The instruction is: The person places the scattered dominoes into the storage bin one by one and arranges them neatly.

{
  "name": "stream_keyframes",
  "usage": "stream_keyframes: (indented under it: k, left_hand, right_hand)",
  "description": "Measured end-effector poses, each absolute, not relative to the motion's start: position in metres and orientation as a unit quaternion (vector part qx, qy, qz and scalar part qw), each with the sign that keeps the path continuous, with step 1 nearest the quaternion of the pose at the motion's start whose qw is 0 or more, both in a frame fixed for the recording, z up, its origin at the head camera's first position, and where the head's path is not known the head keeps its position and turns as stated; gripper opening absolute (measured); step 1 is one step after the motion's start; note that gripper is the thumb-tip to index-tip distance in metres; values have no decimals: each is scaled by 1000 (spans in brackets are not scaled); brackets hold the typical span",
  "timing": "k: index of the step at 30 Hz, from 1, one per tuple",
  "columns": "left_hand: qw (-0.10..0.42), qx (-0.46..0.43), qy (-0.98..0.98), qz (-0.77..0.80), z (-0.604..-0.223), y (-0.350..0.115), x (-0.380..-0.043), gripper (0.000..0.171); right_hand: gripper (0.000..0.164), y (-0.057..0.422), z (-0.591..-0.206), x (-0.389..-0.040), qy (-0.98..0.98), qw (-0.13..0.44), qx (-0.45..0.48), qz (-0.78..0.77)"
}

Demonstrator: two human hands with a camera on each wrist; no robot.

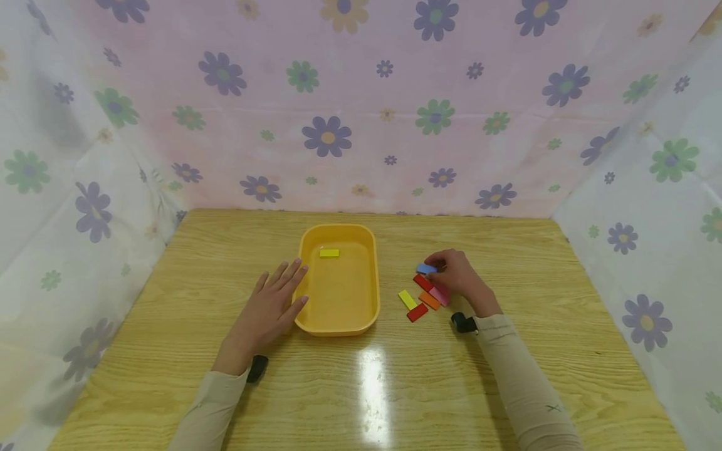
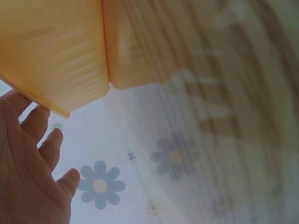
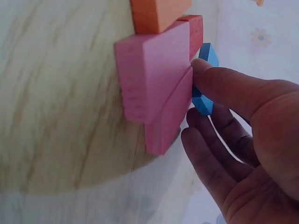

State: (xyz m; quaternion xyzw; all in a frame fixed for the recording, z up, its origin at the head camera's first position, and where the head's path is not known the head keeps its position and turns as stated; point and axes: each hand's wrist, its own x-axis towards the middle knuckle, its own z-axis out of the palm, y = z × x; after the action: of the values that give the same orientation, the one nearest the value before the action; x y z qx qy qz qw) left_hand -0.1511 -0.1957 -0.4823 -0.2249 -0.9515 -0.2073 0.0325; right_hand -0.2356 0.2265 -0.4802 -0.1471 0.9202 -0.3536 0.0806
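My left hand point(image 1: 269, 313) has its fingers spread, the fingertips resting on the left rim of a yellow plastic tray point(image 1: 368, 322). One yellow block point(image 1: 329, 254) lies inside that tray near its far end. To the right of it, my right hand point(image 1: 458, 275) pinches a light blue block point(image 1: 424, 268) between thumb and fingers; the right wrist view shows the blue block point(image 3: 203, 105) partly behind the thumb. Close under this hand lie pink blocks point(image 3: 159, 70), a red block point(image 1: 423, 282) and an orange block point(image 1: 429, 300).
Nearer the tray, another yellow block point(image 1: 407, 299) and a second red block point(image 1: 417, 312) lie on the wood-grain table point(image 1: 316, 394). Flowered cloth point(image 1: 361, 175) hangs along the back and both sides. A dark wrist camera point(image 1: 464, 322) sits at the right cuff.
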Motion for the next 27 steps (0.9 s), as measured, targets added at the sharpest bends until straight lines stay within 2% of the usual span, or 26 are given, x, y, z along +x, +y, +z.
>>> stream_keyframes:
  k: [12,18,27]
  left_hand:
    - [30,-223,-951,-211,-483,-196,-151,64]
    - [27,-222,-951,-215,-482,-196,-151,64]
    - [29,-222,-950,-216,-482,-196,-152,64]
  right_hand:
    - [32,231,-484,-235,914,47,-143,-377]
    - [24,231,-484,-232,912,9,-122,-391]
    - [18,231,-483,-225,905,-6,-116,-409]
